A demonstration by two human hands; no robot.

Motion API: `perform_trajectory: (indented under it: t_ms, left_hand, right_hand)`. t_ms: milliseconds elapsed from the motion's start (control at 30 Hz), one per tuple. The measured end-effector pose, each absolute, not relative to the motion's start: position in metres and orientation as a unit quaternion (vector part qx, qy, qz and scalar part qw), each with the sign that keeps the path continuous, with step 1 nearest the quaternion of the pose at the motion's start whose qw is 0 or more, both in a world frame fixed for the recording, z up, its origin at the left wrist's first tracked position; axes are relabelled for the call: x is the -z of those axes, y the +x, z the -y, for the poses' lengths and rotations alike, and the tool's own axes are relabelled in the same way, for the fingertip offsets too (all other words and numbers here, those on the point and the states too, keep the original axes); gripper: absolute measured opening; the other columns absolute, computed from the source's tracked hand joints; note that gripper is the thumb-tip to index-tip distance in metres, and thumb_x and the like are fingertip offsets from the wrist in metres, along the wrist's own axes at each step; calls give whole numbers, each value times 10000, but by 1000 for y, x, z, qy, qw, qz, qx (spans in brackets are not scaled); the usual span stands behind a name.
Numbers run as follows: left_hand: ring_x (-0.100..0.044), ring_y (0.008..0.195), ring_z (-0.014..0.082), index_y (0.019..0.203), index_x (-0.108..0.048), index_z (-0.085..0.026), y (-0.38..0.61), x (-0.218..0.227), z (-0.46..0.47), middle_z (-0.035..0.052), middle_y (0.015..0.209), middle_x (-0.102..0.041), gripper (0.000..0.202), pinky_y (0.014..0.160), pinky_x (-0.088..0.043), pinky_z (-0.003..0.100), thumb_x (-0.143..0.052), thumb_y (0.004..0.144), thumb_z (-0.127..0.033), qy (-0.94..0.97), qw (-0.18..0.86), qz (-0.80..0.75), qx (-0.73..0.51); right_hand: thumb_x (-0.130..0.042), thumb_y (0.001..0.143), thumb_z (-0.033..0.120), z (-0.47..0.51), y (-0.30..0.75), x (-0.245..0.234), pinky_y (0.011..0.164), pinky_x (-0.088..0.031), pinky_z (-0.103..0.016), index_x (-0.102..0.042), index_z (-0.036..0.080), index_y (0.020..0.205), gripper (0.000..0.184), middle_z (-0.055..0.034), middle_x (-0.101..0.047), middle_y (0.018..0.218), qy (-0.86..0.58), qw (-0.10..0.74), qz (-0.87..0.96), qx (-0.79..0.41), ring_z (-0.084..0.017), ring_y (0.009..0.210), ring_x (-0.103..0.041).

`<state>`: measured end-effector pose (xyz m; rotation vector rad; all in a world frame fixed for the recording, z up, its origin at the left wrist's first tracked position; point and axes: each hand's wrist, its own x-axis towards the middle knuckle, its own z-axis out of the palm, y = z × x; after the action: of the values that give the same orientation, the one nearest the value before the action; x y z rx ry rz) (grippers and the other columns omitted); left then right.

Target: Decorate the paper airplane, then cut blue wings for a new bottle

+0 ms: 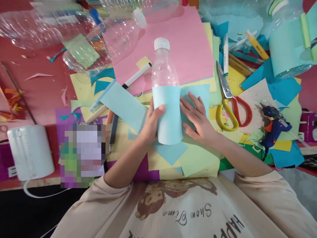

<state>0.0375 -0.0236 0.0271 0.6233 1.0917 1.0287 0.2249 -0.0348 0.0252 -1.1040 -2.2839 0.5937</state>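
A clear plastic bottle (164, 71) with a white cap lies in the middle of the table, its lower half wrapped in light blue paper (168, 112). My left hand (150, 124) is curled round the wrapped part from the left, thumb on top. My right hand (196, 117) lies flat with fingers spread, pressing the loose end of the blue paper down beside the bottle on the right. A light blue paper strip (122, 104) lies to the left of the bottle.
Scissors (229, 105) with yellow and red handles and a blue glue gun (272, 127) lie to the right. A pink sheet (183, 46), markers, several empty bottles, a paper-wrapped bottle (288, 46) and paper scraps cover the table. A white roll (29, 152) stands at the left.
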Motion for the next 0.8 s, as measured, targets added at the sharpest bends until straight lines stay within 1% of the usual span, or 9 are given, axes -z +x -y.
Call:
perform_trajectory:
  t_ms: [167,233,467,600,667,800]
  left_hand:
    - [-653,1064,332,1072,-568,-216,42,-33,20,62,985,-718,554,757,-584,413,-611,663,-586,251,719,-451,-466]
    - [-662,1051,329,1079,-563,-216,41,-33,19,60,966,-723,549,763,-584,412,-614,663,-570,249,723,-453,-458]
    - [-654,1089,314,1115,-544,-222,38,-29,21,63,1009,-712,577,818,-588,399,-653,694,-602,288,714,-445,-457]
    - [-648,1096,310,1131,-538,-224,39,-30,22,69,1122,-687,599,808,-592,379,-661,695,-616,287,711,-450,-458]
    - [-649,1090,305,1148,-533,-223,39,-29,23,72,1170,-671,616,801,-591,369,-661,697,-623,286,710,-456,-454]
    - [-667,1047,288,1200,-519,-226,38,-26,24,74,1189,-662,654,781,-587,355,-665,700,-621,288,706,-459,-455]
  right_hand:
    - [-378,938,316,34,225,-26,1214,-155,-604,-338,216,1472,545,-72,-429,1522,-408,280,842,-217,-268,1506,-171]
    - [-377,936,315,34,225,-27,1216,-149,-606,-345,229,1470,541,-60,-428,1523,-416,275,837,-225,-266,1506,-172]
    - [-379,937,330,33,224,-27,1211,-144,-617,-372,226,1455,528,-63,-453,1504,-424,273,834,-226,-277,1507,-163]
    - [-375,938,304,33,224,-27,1207,-159,-618,-385,235,1447,514,-55,-442,1511,-424,275,835,-218,-281,1507,-162]
    - [-380,939,292,33,225,-28,1205,-173,-612,-396,217,1439,506,-70,-435,1514,-423,278,838,-207,-286,1505,-165]
    - [-402,935,275,34,225,-27,1215,-173,-590,-412,197,1424,495,-89,-431,1512,-425,275,842,-190,-289,1503,-169]
